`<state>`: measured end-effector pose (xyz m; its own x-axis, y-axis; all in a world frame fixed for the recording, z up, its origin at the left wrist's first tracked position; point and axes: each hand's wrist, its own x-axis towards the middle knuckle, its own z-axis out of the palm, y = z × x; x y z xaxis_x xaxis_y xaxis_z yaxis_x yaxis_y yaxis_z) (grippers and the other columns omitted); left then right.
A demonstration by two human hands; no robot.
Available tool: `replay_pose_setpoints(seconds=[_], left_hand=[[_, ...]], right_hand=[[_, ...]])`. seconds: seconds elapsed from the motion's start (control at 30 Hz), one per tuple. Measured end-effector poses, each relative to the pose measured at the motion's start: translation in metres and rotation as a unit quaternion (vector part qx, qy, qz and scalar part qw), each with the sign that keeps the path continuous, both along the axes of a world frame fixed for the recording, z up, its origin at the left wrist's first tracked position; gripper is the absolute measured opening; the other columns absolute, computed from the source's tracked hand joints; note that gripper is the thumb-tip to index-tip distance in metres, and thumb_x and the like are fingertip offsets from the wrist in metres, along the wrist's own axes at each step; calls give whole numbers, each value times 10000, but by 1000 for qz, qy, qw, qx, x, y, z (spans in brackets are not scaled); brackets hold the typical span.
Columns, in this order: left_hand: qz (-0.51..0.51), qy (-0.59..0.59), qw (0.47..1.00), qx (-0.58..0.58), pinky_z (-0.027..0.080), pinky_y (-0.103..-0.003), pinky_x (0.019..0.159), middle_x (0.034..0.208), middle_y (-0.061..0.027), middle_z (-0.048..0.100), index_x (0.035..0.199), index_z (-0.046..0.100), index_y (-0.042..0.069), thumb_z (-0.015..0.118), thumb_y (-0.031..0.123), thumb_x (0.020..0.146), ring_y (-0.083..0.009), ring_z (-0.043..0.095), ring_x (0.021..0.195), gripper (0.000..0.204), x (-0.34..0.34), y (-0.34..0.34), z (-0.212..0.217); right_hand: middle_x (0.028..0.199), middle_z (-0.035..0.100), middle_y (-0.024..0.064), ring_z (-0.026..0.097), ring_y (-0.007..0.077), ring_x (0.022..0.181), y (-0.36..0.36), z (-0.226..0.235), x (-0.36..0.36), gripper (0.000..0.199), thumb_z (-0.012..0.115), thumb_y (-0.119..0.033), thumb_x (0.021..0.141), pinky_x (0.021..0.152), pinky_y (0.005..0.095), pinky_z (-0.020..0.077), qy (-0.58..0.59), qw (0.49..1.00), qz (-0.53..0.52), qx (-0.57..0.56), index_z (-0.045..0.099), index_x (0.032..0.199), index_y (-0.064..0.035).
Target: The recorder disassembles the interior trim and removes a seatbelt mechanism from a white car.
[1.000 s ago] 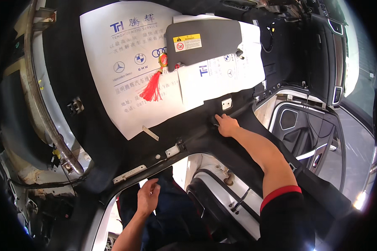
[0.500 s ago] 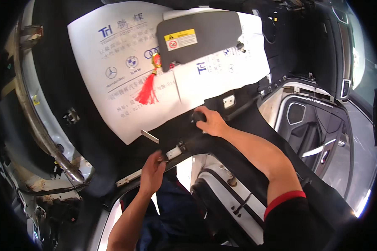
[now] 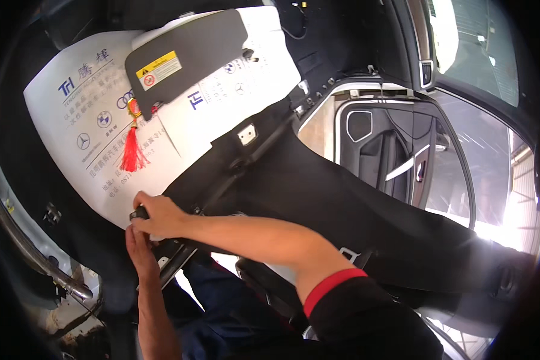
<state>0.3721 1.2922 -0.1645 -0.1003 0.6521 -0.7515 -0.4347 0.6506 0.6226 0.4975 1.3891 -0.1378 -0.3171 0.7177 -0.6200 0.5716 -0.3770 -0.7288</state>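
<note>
My right hand (image 3: 161,217) is closed round a small dark rounded piece (image 3: 139,213), whose full shape is hidden by the fingers. Just below it my left hand (image 3: 140,249) reaches up with its fingers together, touching or nearly touching the right hand. What the left fingers hold, if anything, I cannot make out. Both hands are at the lower corner of white printed paper sheets (image 3: 60,126), beside black trim. On the sheets lies a dark grey sun visor (image 3: 201,51) with a yellow and white label, next to a red tassel (image 3: 133,153).
Black carpet-like trim (image 3: 318,186) stretches to the right, with a white bracket (image 3: 246,135) along its edge. An open car door (image 3: 390,156) stands at the right. A curved metal bar (image 3: 36,252) runs along the left side. Loose wiring (image 3: 297,30) lies at the top.
My right hand has moved left and down with the dark piece, meeting my left hand. The view has swung right, so the sheets, visor and tassel sit further left.
</note>
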Motion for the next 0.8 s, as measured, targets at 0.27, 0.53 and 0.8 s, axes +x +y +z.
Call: replay_pose_setpoints(seconds=[0.27,0.53,0.8], left_hand=[[53,26,995,82,450,-243,711,971,-10,616,1138,559,40,524,341,1048,-76,589,863,315,-14,-14,-15],[106,-28,994,-3,410,-219,640,885,2,624,1126,568,67,524,295,1047,-60,536,756,245,-12,2,-6],[130,-67,987,-59,334,-188,552,792,59,533,1064,590,68,498,253,1057,-21,425,640,206,-21,-2,5]], right_hand=[[881,675,230,665,397,851,0,-11,-33,377,725,-300,716,738,458,519,-68,996,50,20,603,930,-16],[824,689,193,678,351,785,23,22,-36,244,653,-247,818,719,436,522,-39,996,-19,-79,633,873,-9],[907,695,207,689,345,859,-2,25,-29,389,692,-291,834,793,396,529,-83,990,102,-46,587,1079,-8]])
